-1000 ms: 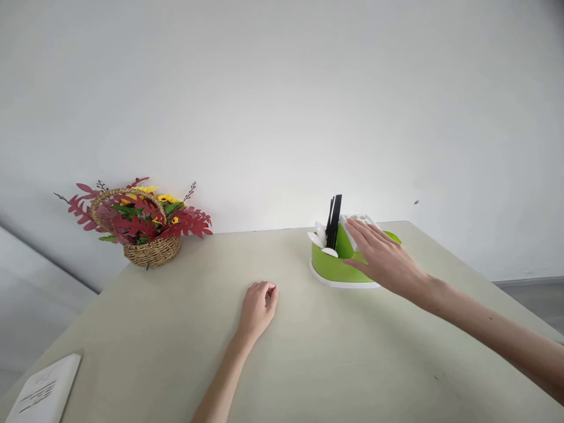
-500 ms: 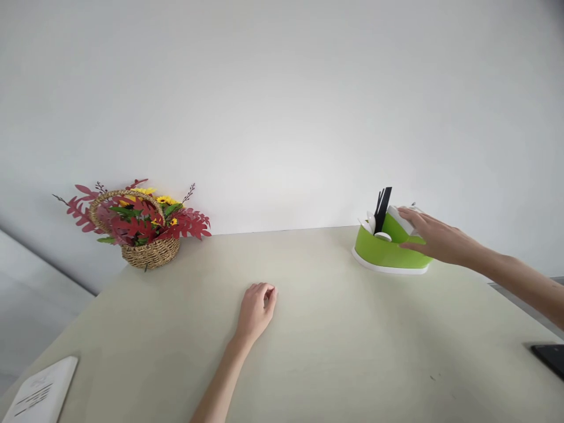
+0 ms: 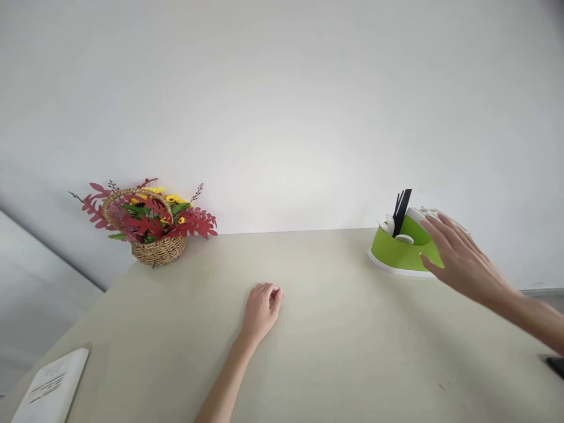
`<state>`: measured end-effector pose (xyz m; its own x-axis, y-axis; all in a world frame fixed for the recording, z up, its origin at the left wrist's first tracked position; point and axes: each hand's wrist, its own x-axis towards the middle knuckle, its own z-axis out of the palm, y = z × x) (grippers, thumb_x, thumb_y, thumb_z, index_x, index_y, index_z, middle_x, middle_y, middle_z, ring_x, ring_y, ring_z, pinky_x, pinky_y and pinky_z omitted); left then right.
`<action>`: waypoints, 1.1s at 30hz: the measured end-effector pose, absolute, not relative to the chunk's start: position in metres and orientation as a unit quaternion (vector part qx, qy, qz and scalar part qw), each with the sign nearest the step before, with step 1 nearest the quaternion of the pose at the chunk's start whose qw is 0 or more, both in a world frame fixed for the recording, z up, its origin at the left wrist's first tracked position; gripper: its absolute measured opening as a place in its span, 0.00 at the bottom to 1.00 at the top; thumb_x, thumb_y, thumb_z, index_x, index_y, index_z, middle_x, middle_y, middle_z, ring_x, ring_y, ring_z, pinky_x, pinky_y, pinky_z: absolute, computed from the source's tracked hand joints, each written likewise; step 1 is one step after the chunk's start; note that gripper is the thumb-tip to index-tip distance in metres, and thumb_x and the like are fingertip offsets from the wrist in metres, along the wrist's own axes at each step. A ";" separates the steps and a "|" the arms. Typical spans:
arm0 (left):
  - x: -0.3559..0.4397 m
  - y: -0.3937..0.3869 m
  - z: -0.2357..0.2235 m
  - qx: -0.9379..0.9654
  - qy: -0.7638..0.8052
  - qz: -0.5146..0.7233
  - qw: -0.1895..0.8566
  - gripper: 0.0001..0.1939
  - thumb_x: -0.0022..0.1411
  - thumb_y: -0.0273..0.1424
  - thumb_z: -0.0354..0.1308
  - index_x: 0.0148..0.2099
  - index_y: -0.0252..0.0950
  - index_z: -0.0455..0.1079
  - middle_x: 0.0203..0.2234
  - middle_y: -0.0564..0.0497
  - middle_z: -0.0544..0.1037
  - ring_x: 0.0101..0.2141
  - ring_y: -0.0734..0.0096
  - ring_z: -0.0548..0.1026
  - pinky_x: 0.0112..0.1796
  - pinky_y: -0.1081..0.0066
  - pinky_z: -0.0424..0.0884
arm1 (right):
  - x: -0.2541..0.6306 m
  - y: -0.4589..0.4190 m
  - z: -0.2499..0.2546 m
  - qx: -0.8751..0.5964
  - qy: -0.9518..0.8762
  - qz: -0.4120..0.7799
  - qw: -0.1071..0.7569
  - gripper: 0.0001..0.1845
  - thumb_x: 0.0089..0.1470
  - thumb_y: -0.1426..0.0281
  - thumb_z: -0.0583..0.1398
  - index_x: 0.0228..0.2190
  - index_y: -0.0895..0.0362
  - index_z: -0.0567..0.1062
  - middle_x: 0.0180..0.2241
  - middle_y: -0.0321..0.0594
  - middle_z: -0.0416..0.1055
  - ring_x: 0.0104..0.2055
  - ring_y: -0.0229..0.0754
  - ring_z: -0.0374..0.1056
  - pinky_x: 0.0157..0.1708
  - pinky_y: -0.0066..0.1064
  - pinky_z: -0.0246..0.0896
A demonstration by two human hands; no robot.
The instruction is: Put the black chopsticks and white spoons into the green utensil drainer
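My left hand (image 3: 261, 311) rests on the table with its fingers curled into a loose fist, and nothing shows inside it. At the right, my right hand (image 3: 463, 263) is open, fingers stretched out, in front of a green utensil holder (image 3: 399, 254) with a white base. The hand covers the holder's right end. Black chopsticks (image 3: 400, 212) and white spoons (image 3: 388, 224) stand in the holder's left part. A white lid-like piece (image 3: 418, 214) with holes tilts up at its back right, partly behind my fingers. Whether my right hand touches the holder cannot be made out.
A wicker basket (image 3: 159, 252) of red leaves and yellow flowers stands at the back left, near the wall (image 3: 286, 117). A white box (image 3: 53, 385) with black lines lies at the table's (image 3: 176, 341) front left. A dark flat object (image 3: 557, 365) shows at the right edge.
My right hand has drawn back from the holder's white piece, towards me and to the right, fingers spreading. The whole view has shifted slightly. My left hand stays in place.
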<state>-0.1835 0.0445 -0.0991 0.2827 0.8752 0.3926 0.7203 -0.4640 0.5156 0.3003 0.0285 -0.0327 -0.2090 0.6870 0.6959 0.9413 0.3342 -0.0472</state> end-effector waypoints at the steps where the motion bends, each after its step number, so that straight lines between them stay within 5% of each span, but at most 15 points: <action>1: -0.183 0.044 -0.099 0.792 0.504 0.323 0.120 0.14 0.74 0.35 0.48 0.35 0.41 0.69 0.30 0.50 0.79 0.35 0.62 0.74 0.42 0.61 0.69 | 0.282 0.018 -0.036 -0.538 -0.752 -0.201 0.323 0.37 0.69 0.63 0.55 0.73 0.52 0.52 0.74 0.48 0.53 0.76 0.64 0.44 0.74 0.57 0.43; 5: -0.183 0.042 -0.097 0.789 0.511 0.318 0.124 0.14 0.74 0.35 0.48 0.35 0.41 0.70 0.31 0.50 0.79 0.35 0.62 0.74 0.42 0.60 0.69 | 0.219 -0.010 -0.061 -0.480 -0.811 -0.149 0.300 0.27 0.69 0.70 0.55 0.66 0.49 0.64 0.70 0.46 0.60 0.73 0.57 0.55 0.70 0.54 0.56; 8: -0.182 0.040 -0.095 0.788 0.512 0.317 0.130 0.14 0.74 0.35 0.48 0.36 0.41 0.70 0.31 0.49 0.79 0.36 0.61 0.75 0.42 0.60 0.70 | 0.188 -0.013 -0.085 -0.478 -0.825 -0.059 0.295 0.13 0.69 0.68 0.55 0.50 0.46 0.76 0.62 0.40 0.71 0.70 0.55 0.61 0.63 0.53 0.65; 11: -0.181 0.038 -0.093 0.786 0.513 0.320 0.132 0.14 0.74 0.35 0.49 0.35 0.41 0.70 0.31 0.49 0.80 0.36 0.61 0.75 0.42 0.60 0.70 | 0.165 -0.003 -0.102 -0.523 -0.787 0.078 0.318 0.13 0.69 0.66 0.53 0.43 0.46 0.78 0.58 0.41 0.75 0.56 0.51 0.75 0.45 0.42 0.76; 14: -0.180 0.037 -0.092 0.783 0.515 0.321 0.135 0.13 0.73 0.35 0.50 0.35 0.41 0.70 0.31 0.50 0.80 0.36 0.62 0.74 0.42 0.61 0.70 | 0.151 0.011 -0.109 -0.560 -0.717 0.211 0.359 0.15 0.67 0.62 0.53 0.39 0.48 0.80 0.52 0.42 0.79 0.47 0.48 0.78 0.31 0.34 0.72; 20: -0.179 0.035 -0.091 0.779 0.519 0.320 0.148 0.15 0.74 0.37 0.48 0.36 0.42 0.70 0.31 0.50 0.79 0.35 0.62 0.75 0.43 0.59 0.71 | 0.146 0.027 -0.118 -0.592 -0.602 0.356 0.401 0.17 0.62 0.56 0.56 0.38 0.52 0.80 0.32 0.41 0.82 0.36 0.48 0.76 0.39 0.39 0.69; 33: -0.180 0.037 -0.089 0.786 0.521 0.302 0.139 0.14 0.75 0.36 0.48 0.36 0.41 0.69 0.31 0.50 0.79 0.35 0.62 0.74 0.44 0.59 0.70 | 0.144 0.022 -0.126 -0.608 -0.595 0.336 0.404 0.15 0.62 0.58 0.56 0.39 0.51 0.79 0.31 0.38 0.80 0.35 0.47 0.74 0.35 0.36 0.64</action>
<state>-0.1795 0.0365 -0.0886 0.2741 0.9031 0.3305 0.7355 -0.4183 0.5330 0.1439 0.0219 -0.1263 0.0647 0.9953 0.0720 0.4519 0.0351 -0.8914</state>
